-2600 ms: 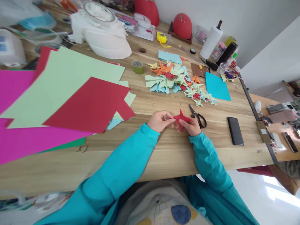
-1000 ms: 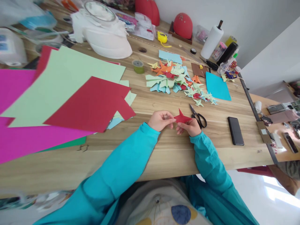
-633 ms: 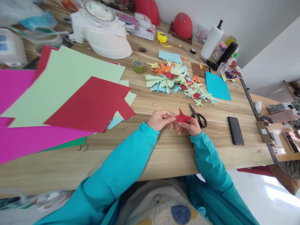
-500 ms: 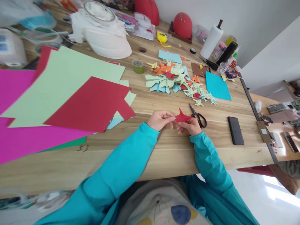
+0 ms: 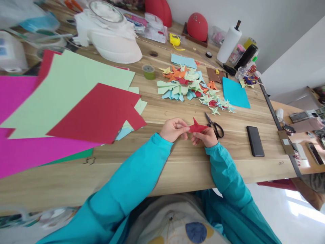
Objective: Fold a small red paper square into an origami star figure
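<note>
A small red paper star [image 5: 197, 127] with pointed tips is held between my two hands, just above the table. My left hand [image 5: 175, 129] pinches its left point between thumb and fingers. On the other side, my right hand [image 5: 206, 136] grips the right point, thumb on top. Black-handled scissors [image 5: 215, 125] lie partly behind my right hand, blades pointing away from me. Beyond my hands spreads a pile of folded paper stars [image 5: 189, 84] in green, orange, blue and red.
Large sheets of red paper [image 5: 99, 112], pale green paper [image 5: 71, 81] and magenta paper [image 5: 45, 152] overlap at left. A phone [image 5: 255, 141] lies at right, with a blue sheet [image 5: 235, 93] behind it. Green tape [image 5: 148, 72], a tape measure [image 5: 174, 39] and a white cap [image 5: 115, 44] stand farther back.
Almost nothing differs. Both hands keep their pinch on the red paper star, whose upright point has shifted very slightly left.
</note>
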The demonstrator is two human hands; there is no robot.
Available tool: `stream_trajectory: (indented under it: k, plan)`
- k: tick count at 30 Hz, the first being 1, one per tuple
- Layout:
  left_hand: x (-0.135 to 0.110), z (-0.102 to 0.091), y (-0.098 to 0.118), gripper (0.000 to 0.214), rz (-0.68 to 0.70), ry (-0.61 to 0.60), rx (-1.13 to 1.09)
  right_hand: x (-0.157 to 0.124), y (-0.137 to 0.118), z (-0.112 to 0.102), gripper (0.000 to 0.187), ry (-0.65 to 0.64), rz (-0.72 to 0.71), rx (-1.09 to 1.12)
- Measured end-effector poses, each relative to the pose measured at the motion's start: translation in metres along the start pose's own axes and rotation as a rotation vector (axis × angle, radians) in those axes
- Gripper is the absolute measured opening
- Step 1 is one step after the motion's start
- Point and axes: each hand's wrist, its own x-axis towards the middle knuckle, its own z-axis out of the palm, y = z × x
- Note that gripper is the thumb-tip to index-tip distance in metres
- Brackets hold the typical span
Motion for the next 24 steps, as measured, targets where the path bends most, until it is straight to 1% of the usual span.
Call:
stream_trajectory:
  k: [4,11,13,17,24]
  plan:
    - [0.0002,-0.0005,0.0004,0.046,-0.023,0.000,-0.027,-0.0001,-0.0005,0.0001,0.030,0.001,0.011,0.012]
    - [0.0005,0.0018,-0.0007,0.045,-0.066,0.014,-0.105,0.0008,0.0020,-0.0001,0.029,0.024,0.028,0.048]
    - [0.0002,0.0032,-0.0017,0.045,-0.060,0.004,-0.110,0.0010,0.0025,0.0002,0.029,0.027,0.036,0.068]
    - [0.0001,0.0043,-0.0050,0.052,-0.027,-0.004,-0.094,0.0004,0.0009,0.0022,0.027,-0.011,0.035,0.069]
    - [0.0003,0.0038,-0.0065,0.048,0.009,-0.007,-0.044,-0.0001,0.0015,0.0032,0.027,-0.020,0.037,0.058]
